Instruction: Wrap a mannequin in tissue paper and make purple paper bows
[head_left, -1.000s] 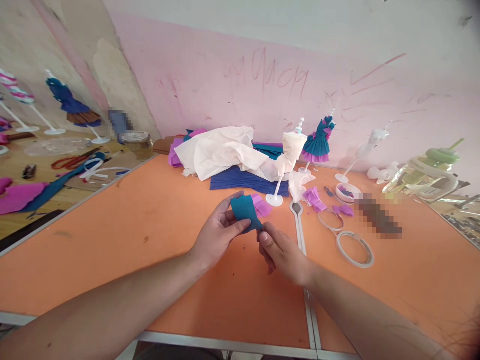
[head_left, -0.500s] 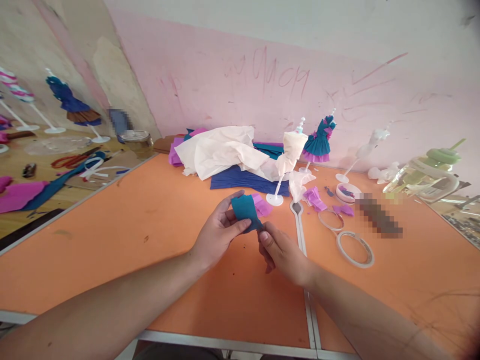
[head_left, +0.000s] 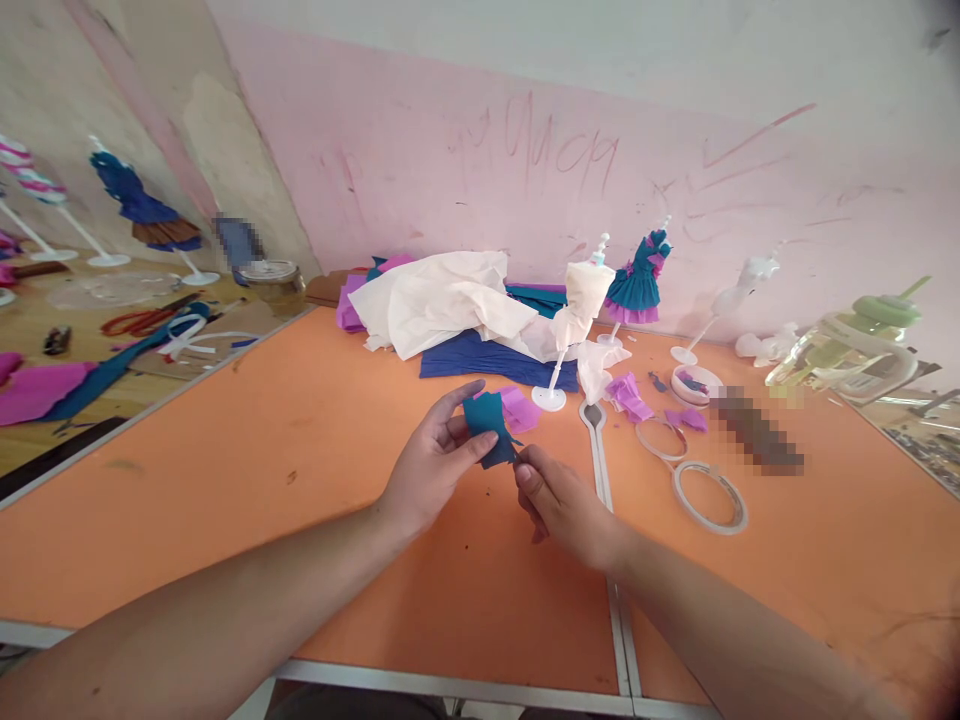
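Teal piece (head_left: 482,415) is up in the air over the orange table (head_left: 487,610), between my two hands, near the middle of my head view. My left hand (head_left: 435,455) has its grip clamped on it, thumb across the front and fingers behind, with the sheet tilted towards me. My right hand (head_left: 559,495) is at its lower right corner, thumb and forefinger drawn together; a small dark bit shows at their tips, but I cannot tell whether that grip is on the sheet or on some tool. A narrow sliver sticks out from the edge there. Just beyond the piece I see a purple scrap (head_left: 521,408) lying flat, and near it the white form (head_left: 586,295), upright on its round foot. Behind these, a crumpled white sheet (head_left: 442,300) lies partly over a blue sheet (head_left: 480,362). A form in a teal dress (head_left: 637,285) stands farther back, by the pink wall (head_left: 450,150). Over to the right I have more purple bits (head_left: 630,398), a large ring (head_left: 741,512) lying flat, and a clear jug (head_left: 847,350) with a green lid, near the wall.
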